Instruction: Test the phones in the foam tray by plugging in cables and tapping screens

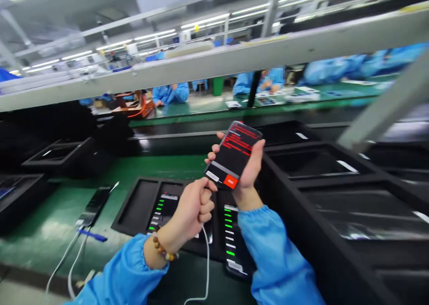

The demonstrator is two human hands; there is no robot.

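Observation:
My right hand [253,169] is wrapped around a smartphone [233,155], thumb along its right edge and fingers showing at its left. Red text lines and an orange-red button light up its dark screen. At the phone's bottom edge, my left hand [196,206] is closed in a pinch, with a white cable [207,265] hanging from it. The cable's plug is hidden by the fingers, so I cannot see whether it sits in the phone. Beneath my hands, a black foam tray [136,204] holds a phone [164,211] and another phone [231,240], both showing green and white bars.
On the green bench [50,211] at left lies a dark phone [95,204] beside white cables and a blue strap [92,234]. Stacked black trays [281,198] rise at right. A grey metal rail [167,75] crosses ahead; people in blue sleeves sit beyond.

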